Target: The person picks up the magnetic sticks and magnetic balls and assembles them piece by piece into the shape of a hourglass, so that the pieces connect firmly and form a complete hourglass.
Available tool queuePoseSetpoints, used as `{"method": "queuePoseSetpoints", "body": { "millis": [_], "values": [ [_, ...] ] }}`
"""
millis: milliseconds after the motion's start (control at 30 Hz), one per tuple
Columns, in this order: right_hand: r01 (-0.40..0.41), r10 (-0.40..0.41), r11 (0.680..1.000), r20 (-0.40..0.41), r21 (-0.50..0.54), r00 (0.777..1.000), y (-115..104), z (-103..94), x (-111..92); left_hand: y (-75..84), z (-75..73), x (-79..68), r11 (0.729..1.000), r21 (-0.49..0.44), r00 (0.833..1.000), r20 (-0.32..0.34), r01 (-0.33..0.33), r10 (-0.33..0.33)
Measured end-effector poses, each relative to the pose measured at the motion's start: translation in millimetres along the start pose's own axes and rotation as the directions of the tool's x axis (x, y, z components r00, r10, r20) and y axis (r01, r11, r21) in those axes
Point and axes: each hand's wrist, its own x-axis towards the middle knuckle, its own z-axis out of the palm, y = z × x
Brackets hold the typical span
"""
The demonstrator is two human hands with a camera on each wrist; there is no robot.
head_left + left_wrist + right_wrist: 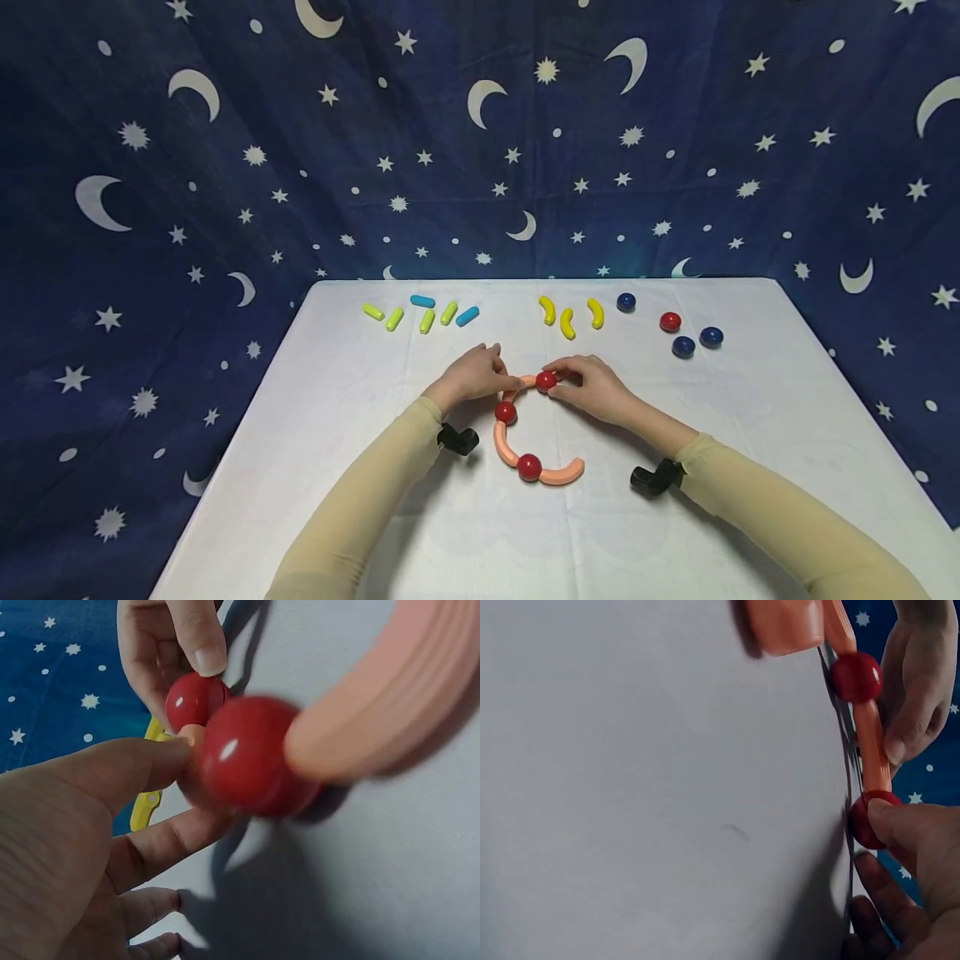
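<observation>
An open ring of curved orange pieces and red balls lies on the white table. My left hand (478, 373) pinches the upper curved orange piece (874, 746) between thumb and forefinger. At that piece's right end, my right hand (592, 387) holds a red ball (546, 382) between thumb and fingers. A second red ball (506, 412) joins the upper piece to the left curved piece (503, 444). Below, a third red ball (529, 467) links to the bottom curved piece (564, 473), whose right end is free.
Behind the hands lie several lime green sticks (427, 322), two blue sticks (467, 316) and three yellow curved pieces (567, 323). Farther right are dark blue balls (683, 347) and a loose red ball (671, 322). A star-patterned cloth (450, 183) hangs behind the table (285, 492).
</observation>
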Motion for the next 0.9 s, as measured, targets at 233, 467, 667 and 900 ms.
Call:
{"method": "queuePoseSetpoints", "body": {
  "millis": [233, 467, 667, 900],
  "values": [
    [0.027, -0.028, 0.999, 0.048, 0.017, 0.998, -6, -0.2, 6, 4.2, 0.6, 1.5, 0.999, 0.027, 1.000, -0.001, -0.021, 0.021],
    [-0.032, 0.033, 0.999, -0.041, 0.025, 0.999, -9, -9.1, -11, 4.8, 2.1, 2.6, 0.997, 0.072, 1.000, -0.009, -0.022, 0.022],
    [0.060, -0.052, 0.994, 0.090, -0.087, 0.995, -16, -19.9, -65, 2.7, 2.9, 1.2, 0.998, 0.055, 1.000, 0.005, -0.023, 0.023],
    [0.322, -0.251, 0.912, 0.274, -0.255, 0.928, -25, -4.4, -101, 0.9, 4.5, 4.3, 0.999, 0.034, 1.000, -0.009, -0.029, 0.029]
  ]
}}
